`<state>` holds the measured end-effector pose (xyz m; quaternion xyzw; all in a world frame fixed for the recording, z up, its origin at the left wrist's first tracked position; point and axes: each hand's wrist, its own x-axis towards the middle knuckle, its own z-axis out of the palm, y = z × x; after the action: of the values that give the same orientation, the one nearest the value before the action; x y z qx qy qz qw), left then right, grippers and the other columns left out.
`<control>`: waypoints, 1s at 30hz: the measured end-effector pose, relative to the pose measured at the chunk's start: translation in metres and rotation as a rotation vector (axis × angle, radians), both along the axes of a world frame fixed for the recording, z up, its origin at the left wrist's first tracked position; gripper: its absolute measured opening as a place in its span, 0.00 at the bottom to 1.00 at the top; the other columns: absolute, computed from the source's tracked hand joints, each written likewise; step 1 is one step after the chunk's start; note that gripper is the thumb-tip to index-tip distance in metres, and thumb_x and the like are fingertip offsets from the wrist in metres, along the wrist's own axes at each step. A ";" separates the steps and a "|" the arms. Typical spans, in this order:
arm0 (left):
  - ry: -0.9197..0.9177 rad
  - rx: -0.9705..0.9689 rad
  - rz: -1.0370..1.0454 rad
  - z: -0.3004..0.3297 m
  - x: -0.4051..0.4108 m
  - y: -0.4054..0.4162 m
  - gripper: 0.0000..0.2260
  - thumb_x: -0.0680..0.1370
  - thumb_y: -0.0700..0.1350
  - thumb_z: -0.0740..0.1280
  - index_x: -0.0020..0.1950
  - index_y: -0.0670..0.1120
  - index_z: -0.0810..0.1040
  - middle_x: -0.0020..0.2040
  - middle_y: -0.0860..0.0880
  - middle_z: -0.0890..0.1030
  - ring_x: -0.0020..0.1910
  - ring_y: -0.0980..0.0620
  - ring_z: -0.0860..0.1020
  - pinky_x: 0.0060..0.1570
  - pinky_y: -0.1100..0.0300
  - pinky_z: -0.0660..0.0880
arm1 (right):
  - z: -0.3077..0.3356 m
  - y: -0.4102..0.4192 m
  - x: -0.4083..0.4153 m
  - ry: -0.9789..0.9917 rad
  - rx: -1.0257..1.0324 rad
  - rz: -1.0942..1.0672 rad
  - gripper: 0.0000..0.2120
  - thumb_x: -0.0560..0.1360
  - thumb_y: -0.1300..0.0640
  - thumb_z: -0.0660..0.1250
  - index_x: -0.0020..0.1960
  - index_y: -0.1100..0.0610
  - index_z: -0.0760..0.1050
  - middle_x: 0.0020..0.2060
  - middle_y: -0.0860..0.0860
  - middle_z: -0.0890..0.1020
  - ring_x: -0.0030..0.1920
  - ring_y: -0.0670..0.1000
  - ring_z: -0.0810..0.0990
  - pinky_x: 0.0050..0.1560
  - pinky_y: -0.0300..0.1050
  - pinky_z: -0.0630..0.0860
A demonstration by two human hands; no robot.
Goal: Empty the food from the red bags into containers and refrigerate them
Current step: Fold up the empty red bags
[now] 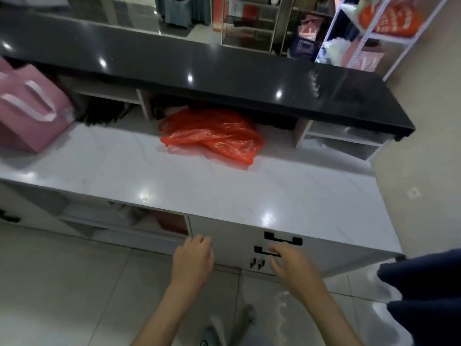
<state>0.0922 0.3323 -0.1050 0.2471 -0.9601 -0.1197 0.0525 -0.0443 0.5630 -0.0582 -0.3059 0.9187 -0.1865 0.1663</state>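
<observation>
A crumpled red plastic bag [212, 132] lies on the white marble counter [199, 183], partly tucked under the black upper counter [199, 71]. My left hand [193, 258] hangs below the counter's front edge, in front of the white cabinet, with loosely curled fingers that hold nothing. To its right, my right hand [290, 264] is stretched toward the cabinet front, its relaxed fingers near the lower black drawer handle [265, 251]. Neither hand touches the bag. No food or container shows.
A pink paper gift bag [30, 113] stands at the counter's left end. Open shelves run under the counter at left. A white rack [389, 38] with an orange bag stands at the back right. A dark garment [424, 283] is at the right edge. The floor is tiled.
</observation>
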 end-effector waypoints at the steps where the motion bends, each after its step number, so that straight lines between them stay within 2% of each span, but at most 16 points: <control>1: 0.002 0.005 0.010 -0.001 -0.005 -0.008 0.09 0.69 0.41 0.79 0.40 0.46 0.79 0.37 0.48 0.78 0.33 0.43 0.77 0.27 0.53 0.70 | -0.003 -0.012 -0.010 0.009 -0.006 0.015 0.12 0.82 0.52 0.66 0.64 0.49 0.79 0.57 0.43 0.81 0.57 0.45 0.80 0.55 0.39 0.77; 5: 0.015 -0.005 0.026 -0.001 -0.031 -0.037 0.10 0.67 0.41 0.80 0.41 0.47 0.81 0.36 0.49 0.78 0.33 0.45 0.77 0.26 0.53 0.71 | -0.020 -0.065 -0.059 0.064 0.004 0.102 0.15 0.82 0.51 0.65 0.68 0.47 0.76 0.62 0.41 0.78 0.60 0.46 0.78 0.56 0.43 0.77; 8: -0.006 -0.027 0.010 -0.004 -0.060 -0.065 0.12 0.64 0.41 0.81 0.42 0.49 0.81 0.37 0.51 0.79 0.34 0.47 0.78 0.25 0.52 0.71 | -0.032 -0.109 -0.107 0.138 -0.009 0.147 0.20 0.82 0.50 0.65 0.73 0.46 0.72 0.69 0.45 0.75 0.67 0.48 0.74 0.64 0.43 0.75; 11: -0.032 -0.048 -0.008 -0.003 -0.088 -0.098 0.13 0.63 0.43 0.82 0.43 0.50 0.83 0.39 0.52 0.80 0.34 0.49 0.79 0.26 0.55 0.73 | -0.033 -0.161 -0.156 0.140 0.009 0.152 0.27 0.81 0.48 0.65 0.78 0.47 0.64 0.76 0.50 0.68 0.75 0.53 0.67 0.69 0.50 0.71; 14: -0.065 -0.089 -0.027 0.006 -0.114 -0.129 0.14 0.62 0.44 0.82 0.45 0.51 0.84 0.40 0.53 0.82 0.36 0.50 0.80 0.27 0.56 0.75 | -0.036 -0.212 -0.201 0.180 0.007 0.137 0.36 0.78 0.48 0.69 0.81 0.48 0.58 0.79 0.54 0.62 0.78 0.58 0.62 0.70 0.56 0.71; 16: -0.088 -0.112 -0.022 0.010 -0.132 -0.149 0.15 0.62 0.45 0.83 0.45 0.52 0.85 0.41 0.53 0.83 0.36 0.52 0.81 0.28 0.58 0.75 | -0.044 -0.245 -0.235 0.228 -0.017 0.120 0.42 0.73 0.50 0.74 0.81 0.48 0.58 0.80 0.56 0.60 0.78 0.62 0.61 0.71 0.61 0.71; 19: -0.085 -0.100 -0.001 0.013 -0.152 -0.173 0.16 0.63 0.45 0.83 0.49 0.52 0.85 0.44 0.53 0.83 0.38 0.52 0.81 0.29 0.58 0.76 | -0.067 -0.278 -0.276 0.181 0.067 0.045 0.45 0.73 0.50 0.76 0.82 0.48 0.55 0.80 0.58 0.60 0.78 0.63 0.61 0.71 0.64 0.70; 21: -0.094 -0.062 -0.023 0.015 -0.164 -0.180 0.17 0.68 0.47 0.80 0.56 0.51 0.84 0.52 0.52 0.83 0.46 0.50 0.83 0.36 0.55 0.79 | -0.084 -0.285 -0.282 0.048 0.129 0.023 0.42 0.76 0.52 0.72 0.83 0.47 0.52 0.79 0.57 0.62 0.77 0.62 0.63 0.68 0.63 0.71; 22: -0.087 -0.033 -0.044 0.016 -0.171 -0.183 0.19 0.72 0.48 0.77 0.62 0.51 0.82 0.58 0.51 0.82 0.52 0.48 0.83 0.43 0.53 0.80 | -0.093 -0.286 -0.277 0.018 0.154 0.032 0.40 0.77 0.54 0.69 0.82 0.46 0.53 0.78 0.56 0.64 0.76 0.62 0.64 0.67 0.63 0.73; 24: -0.040 0.015 -0.087 0.018 -0.184 -0.190 0.23 0.76 0.49 0.72 0.72 0.52 0.76 0.67 0.50 0.79 0.63 0.47 0.80 0.55 0.51 0.79 | -0.107 -0.287 -0.254 0.098 0.158 0.121 0.36 0.77 0.60 0.65 0.81 0.44 0.56 0.76 0.54 0.66 0.75 0.59 0.66 0.65 0.61 0.75; 26: -0.005 0.018 -0.194 0.011 -0.197 -0.202 0.30 0.74 0.49 0.74 0.75 0.53 0.72 0.72 0.49 0.76 0.68 0.46 0.77 0.62 0.50 0.77 | -0.113 -0.291 -0.224 0.127 0.084 0.243 0.32 0.76 0.59 0.66 0.77 0.41 0.63 0.74 0.49 0.68 0.74 0.54 0.68 0.63 0.57 0.76; 28: -0.076 0.041 -0.309 0.002 -0.211 -0.212 0.38 0.72 0.49 0.74 0.81 0.55 0.65 0.80 0.47 0.68 0.77 0.43 0.69 0.73 0.44 0.68 | -0.115 -0.290 -0.197 0.135 0.035 0.357 0.24 0.78 0.52 0.65 0.74 0.40 0.68 0.74 0.45 0.70 0.72 0.50 0.70 0.63 0.52 0.75; 30: -0.243 0.081 -0.385 -0.007 -0.221 -0.225 0.45 0.74 0.53 0.73 0.84 0.59 0.51 0.85 0.48 0.54 0.83 0.43 0.55 0.80 0.41 0.53 | -0.113 -0.286 -0.178 0.142 0.008 0.433 0.20 0.77 0.49 0.64 0.69 0.40 0.74 0.73 0.44 0.72 0.71 0.50 0.72 0.64 0.51 0.74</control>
<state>-0.1288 0.1076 -0.1119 0.0739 -0.9833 -0.1353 -0.0971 -0.2227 0.2775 -0.1710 -0.5077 0.8417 -0.1209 0.1384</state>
